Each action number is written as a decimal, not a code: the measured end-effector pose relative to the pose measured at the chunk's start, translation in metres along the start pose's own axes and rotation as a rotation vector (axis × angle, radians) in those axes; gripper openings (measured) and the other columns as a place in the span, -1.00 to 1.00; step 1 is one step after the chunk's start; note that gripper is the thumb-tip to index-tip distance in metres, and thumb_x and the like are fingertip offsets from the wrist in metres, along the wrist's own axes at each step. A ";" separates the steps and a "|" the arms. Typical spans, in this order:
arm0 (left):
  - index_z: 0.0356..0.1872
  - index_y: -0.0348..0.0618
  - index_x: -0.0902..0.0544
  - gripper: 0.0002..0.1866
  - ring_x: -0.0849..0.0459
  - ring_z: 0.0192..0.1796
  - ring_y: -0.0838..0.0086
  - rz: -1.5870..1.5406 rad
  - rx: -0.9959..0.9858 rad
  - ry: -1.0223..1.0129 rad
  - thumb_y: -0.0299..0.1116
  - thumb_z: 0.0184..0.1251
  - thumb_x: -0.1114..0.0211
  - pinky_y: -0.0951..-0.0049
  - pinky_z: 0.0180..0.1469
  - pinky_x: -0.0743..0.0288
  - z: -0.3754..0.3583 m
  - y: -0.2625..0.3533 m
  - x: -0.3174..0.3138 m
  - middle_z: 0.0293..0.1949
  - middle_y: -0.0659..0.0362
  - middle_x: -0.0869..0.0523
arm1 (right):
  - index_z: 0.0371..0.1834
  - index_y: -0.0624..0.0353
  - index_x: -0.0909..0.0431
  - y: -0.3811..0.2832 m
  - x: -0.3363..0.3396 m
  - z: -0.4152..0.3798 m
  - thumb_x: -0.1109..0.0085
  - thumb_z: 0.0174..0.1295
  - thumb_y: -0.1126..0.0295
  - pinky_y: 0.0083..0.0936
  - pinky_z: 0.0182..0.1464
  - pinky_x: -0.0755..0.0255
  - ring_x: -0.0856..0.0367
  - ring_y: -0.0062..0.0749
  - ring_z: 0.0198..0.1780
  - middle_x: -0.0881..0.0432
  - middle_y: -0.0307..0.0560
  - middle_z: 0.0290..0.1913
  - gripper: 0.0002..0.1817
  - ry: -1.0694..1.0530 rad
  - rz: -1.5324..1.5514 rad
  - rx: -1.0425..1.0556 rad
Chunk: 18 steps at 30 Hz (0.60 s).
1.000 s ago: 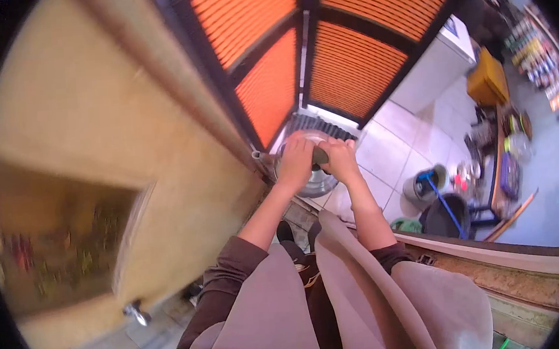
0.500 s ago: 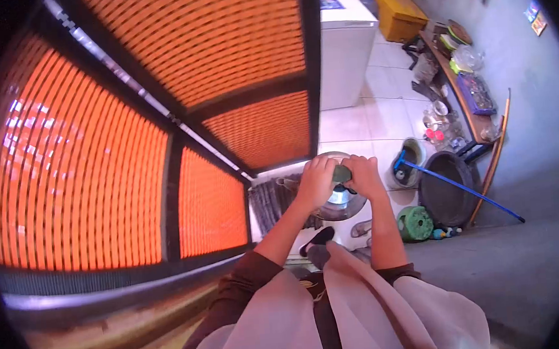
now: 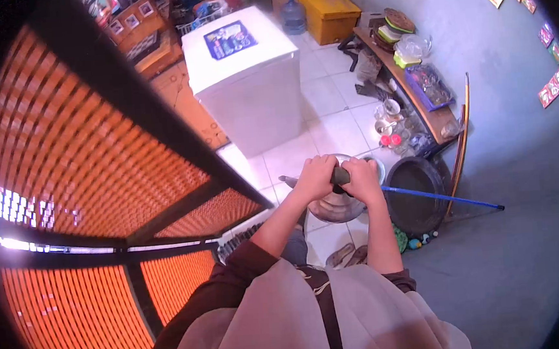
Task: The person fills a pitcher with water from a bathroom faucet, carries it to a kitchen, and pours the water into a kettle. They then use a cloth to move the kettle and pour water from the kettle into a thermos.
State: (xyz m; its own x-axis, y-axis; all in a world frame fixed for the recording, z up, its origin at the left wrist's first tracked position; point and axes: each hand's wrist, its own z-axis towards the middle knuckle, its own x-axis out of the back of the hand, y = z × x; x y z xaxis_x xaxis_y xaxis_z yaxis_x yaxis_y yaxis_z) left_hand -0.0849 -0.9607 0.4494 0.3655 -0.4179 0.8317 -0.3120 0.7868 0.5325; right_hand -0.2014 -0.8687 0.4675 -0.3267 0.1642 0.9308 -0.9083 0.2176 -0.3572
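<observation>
**Head view: both hands gripping the kettle's handle**

Head camera is looking down past our grey garment, and we are holding a metal kettle (image 3: pixel 337 204) out in front of us above the white tiled floor (image 3: pixel 338 128). Our left hand (image 3: pixel 315 177) is wrapping fully closed around the dark handle (image 3: pixel 340 176) at its left end, and our right hand (image 3: pixel 363 180) is clenching closed on the same handle just beside it, the two fists nearly touching. The kettle is hanging under the handle, its spout (image 3: pixel 288 181) pointing left. Just beyond our right hand, a blue-handled mop (image 3: pixel 443 197) is lying across a dark round basin (image 3: pixel 416 197). Farther along the floor, a white chest cabinet (image 3: pixel 247 79) is standing near an orange slatted shutter (image 3: pixel 84 168), and a cluttered wooden bench (image 3: pixel 416 93) is running along the grey wall.
</observation>
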 end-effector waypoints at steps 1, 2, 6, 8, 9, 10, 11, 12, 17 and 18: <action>-0.36 -0.12 -0.42 -0.65 -0.48 -0.22 0.18 0.020 -0.011 -0.042 -0.41 -0.33 -0.24 0.23 -0.16 -0.29 0.026 -0.009 -0.001 -0.38 0.10 -0.51 | -0.49 0.07 -0.48 0.012 0.001 0.014 -0.23 -0.31 0.31 -0.26 -0.20 -0.16 -0.46 -0.22 -0.24 -0.49 -0.13 -0.42 -0.76 -0.019 -0.029 -0.029; -0.36 -0.12 -0.42 -0.65 -0.48 -0.22 0.18 0.021 -0.034 -0.031 -0.41 -0.33 -0.24 0.23 -0.16 -0.29 0.046 -0.019 -0.005 -0.38 0.10 -0.51 | -0.51 0.08 -0.48 0.025 0.004 0.030 -0.21 -0.31 0.27 -0.25 -0.21 -0.15 -0.46 -0.18 -0.27 -0.49 -0.12 -0.45 -0.75 -0.027 -0.063 -0.061; -0.46 -0.12 -0.48 -0.67 -0.56 -0.30 0.19 -0.125 -0.063 -0.185 -0.27 -0.37 -0.31 0.27 -0.25 -0.40 0.143 -0.044 0.006 -0.45 0.07 -0.58 | -0.44 0.09 -0.49 0.070 0.016 0.090 -0.30 -0.32 0.25 -0.29 -0.16 -0.16 -0.46 -0.22 -0.24 -0.51 -0.12 -0.38 -0.67 0.099 -0.012 -0.034; -0.43 -0.11 -0.49 -0.66 -0.55 -0.31 0.17 -0.123 -0.072 -0.218 -0.28 -0.37 -0.32 0.28 -0.26 -0.40 0.182 -0.045 0.011 -0.45 0.07 -0.57 | -0.45 0.11 -0.49 0.090 0.032 0.116 -0.32 -0.33 0.25 -0.30 -0.16 -0.15 -0.46 -0.22 -0.24 -0.51 -0.12 -0.38 -0.67 0.097 -0.011 -0.061; -0.43 -0.10 -0.49 -0.67 -0.54 -0.31 0.17 -0.129 -0.096 -0.182 -0.29 -0.36 -0.31 0.27 -0.27 -0.40 0.202 -0.046 0.014 -0.45 0.07 -0.57 | -0.46 0.13 -0.49 0.096 0.038 0.130 -0.34 -0.33 0.25 -0.31 -0.16 -0.15 -0.46 -0.23 -0.25 -0.51 -0.12 -0.38 -0.66 0.106 0.008 -0.090; -0.43 -0.10 -0.49 -0.68 -0.54 -0.32 0.16 -0.131 -0.123 -0.150 -0.30 -0.34 -0.30 0.25 -0.27 -0.40 0.221 -0.046 0.016 -0.45 0.08 -0.57 | -0.46 0.13 -0.49 0.105 0.045 0.143 -0.34 -0.33 0.25 -0.31 -0.16 -0.15 -0.46 -0.23 -0.25 -0.51 -0.12 -0.38 -0.66 0.103 0.021 -0.104; -0.44 -0.09 -0.48 -0.70 -0.53 -0.31 0.17 -0.145 -0.130 -0.172 -0.33 -0.33 -0.28 0.25 -0.27 -0.40 0.239 -0.048 0.019 -0.44 0.10 -0.56 | -0.46 0.14 -0.48 0.114 0.052 0.156 -0.34 -0.32 0.26 -0.31 -0.17 -0.14 -0.46 -0.22 -0.25 -0.50 -0.11 -0.39 -0.66 0.102 0.050 -0.136; -0.44 -0.09 -0.48 -0.70 -0.53 -0.31 0.17 -0.145 -0.135 -0.184 -0.33 -0.33 -0.28 0.25 -0.27 -0.40 0.258 -0.053 0.020 -0.44 0.10 -0.56 | -0.46 0.15 -0.48 0.125 0.057 0.169 -0.34 -0.31 0.26 -0.31 -0.17 -0.14 -0.46 -0.22 -0.26 -0.50 -0.11 -0.39 -0.67 0.099 0.073 -0.164; -0.41 -0.06 -0.46 -0.68 -0.51 -0.28 0.24 -0.137 -0.234 -0.084 -0.39 -0.34 -0.29 0.29 -0.25 -0.36 0.340 -0.061 0.031 -0.44 0.17 -0.52 | -0.52 0.12 -0.47 0.182 0.079 0.243 -0.31 -0.30 0.31 -0.31 -0.23 -0.14 -0.46 -0.23 -0.28 -0.49 -0.13 -0.43 -0.74 0.180 0.049 -0.042; -0.41 -0.05 -0.46 -0.69 -0.51 -0.29 0.26 -0.131 -0.243 -0.032 -0.40 -0.33 -0.28 0.30 -0.25 -0.35 0.355 -0.064 0.033 -0.44 0.19 -0.51 | -0.52 0.12 -0.47 0.191 0.087 0.257 -0.31 -0.30 0.31 -0.31 -0.23 -0.14 -0.46 -0.23 -0.28 -0.49 -0.13 -0.43 -0.74 0.160 0.051 -0.034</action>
State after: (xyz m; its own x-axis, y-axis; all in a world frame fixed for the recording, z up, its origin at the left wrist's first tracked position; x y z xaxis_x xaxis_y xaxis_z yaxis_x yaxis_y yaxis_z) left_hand -0.3643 -1.1860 0.4988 0.3594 -0.5342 0.7652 -0.0430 0.8096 0.5854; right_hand -0.4703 -1.0598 0.5000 -0.3237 0.3261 0.8882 -0.8816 0.2369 -0.4082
